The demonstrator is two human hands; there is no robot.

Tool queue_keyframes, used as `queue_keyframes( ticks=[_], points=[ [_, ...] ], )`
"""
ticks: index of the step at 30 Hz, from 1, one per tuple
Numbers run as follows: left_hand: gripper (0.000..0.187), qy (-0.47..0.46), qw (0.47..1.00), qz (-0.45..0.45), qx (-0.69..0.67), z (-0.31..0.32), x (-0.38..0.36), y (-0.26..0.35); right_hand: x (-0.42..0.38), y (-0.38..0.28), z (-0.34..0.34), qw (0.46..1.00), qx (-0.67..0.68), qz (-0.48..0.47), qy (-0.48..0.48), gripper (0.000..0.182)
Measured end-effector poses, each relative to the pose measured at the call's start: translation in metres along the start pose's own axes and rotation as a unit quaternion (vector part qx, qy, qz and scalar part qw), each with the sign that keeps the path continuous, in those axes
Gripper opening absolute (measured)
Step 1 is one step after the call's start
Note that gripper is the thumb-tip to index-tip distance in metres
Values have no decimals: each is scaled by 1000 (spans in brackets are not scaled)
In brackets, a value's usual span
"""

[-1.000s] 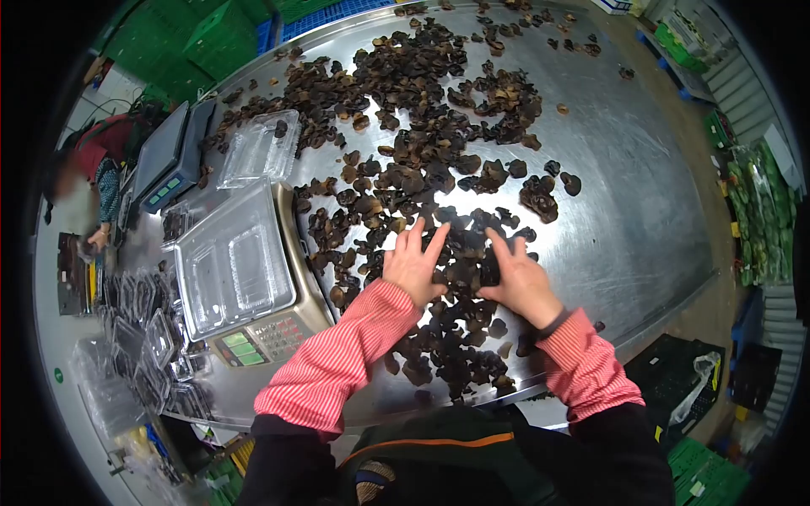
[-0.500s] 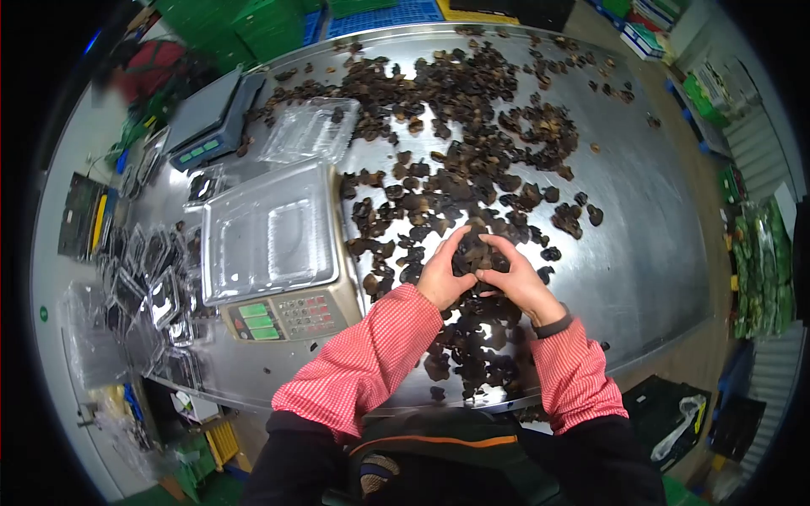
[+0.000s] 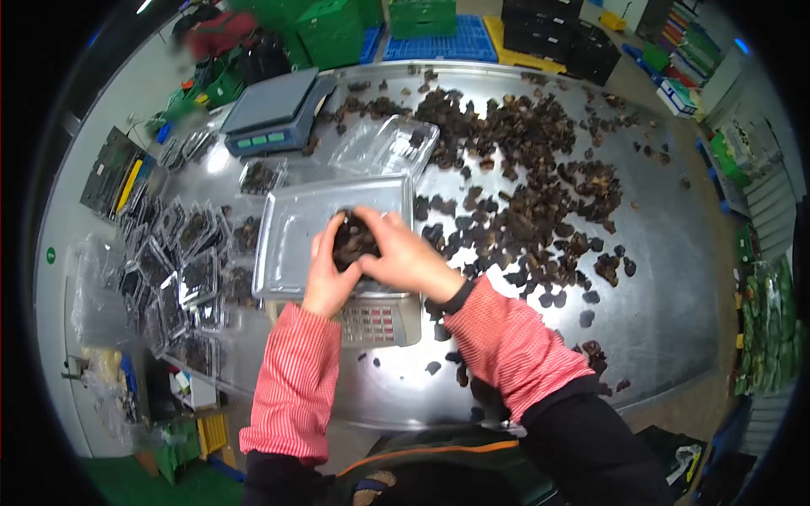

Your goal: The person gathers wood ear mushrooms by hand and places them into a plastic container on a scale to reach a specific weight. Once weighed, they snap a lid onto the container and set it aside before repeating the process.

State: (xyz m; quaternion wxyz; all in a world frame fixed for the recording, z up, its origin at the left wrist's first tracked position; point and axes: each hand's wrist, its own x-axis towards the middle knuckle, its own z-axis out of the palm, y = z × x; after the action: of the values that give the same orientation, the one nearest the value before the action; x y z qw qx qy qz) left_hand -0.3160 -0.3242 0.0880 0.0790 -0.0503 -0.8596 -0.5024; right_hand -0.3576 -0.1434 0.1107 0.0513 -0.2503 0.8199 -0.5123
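Both hands cup a clump of dark brown, mushroom-like pieces above the clear plastic tray on the near scale. My left hand curls round the clump's left side. Over its right side bends my right hand, the thumbs close together below. Part of the scale's keypad shows under the hands; its display is hidden. To the right, many loose dark pieces lie spread over the metal table.
Filled clear packs crowd the table's left side. Behind the near scale are a second scale and clear empty trays. Green crates and black crates stand beyond the far edge. A person is at the back left.
Both hands have moved left from the loose pieces to over the tray, carrying a clump. The view has shifted, so the table and scales appear further right and lower.
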Motion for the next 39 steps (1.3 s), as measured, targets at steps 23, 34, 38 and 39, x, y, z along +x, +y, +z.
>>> queue_keyframes(
  ticks=[23,34,38,39],
  points=[
    [46,121,990,-11,73,-10,-62,25,-223,141,-62,918,-374,129,17,28],
    [43,185,975,-88,-85,-39,-98,-9,-55,6,-60,992,-95,-7,86,22],
    [44,189,970,-96,-117,-48,-107,-12,3,-22,-19,991,-117,-40,57,29],
    [44,191,969,-98,-126,-49,-108,-11,14,-25,-10,990,-129,-41,42,32]
  ],
)
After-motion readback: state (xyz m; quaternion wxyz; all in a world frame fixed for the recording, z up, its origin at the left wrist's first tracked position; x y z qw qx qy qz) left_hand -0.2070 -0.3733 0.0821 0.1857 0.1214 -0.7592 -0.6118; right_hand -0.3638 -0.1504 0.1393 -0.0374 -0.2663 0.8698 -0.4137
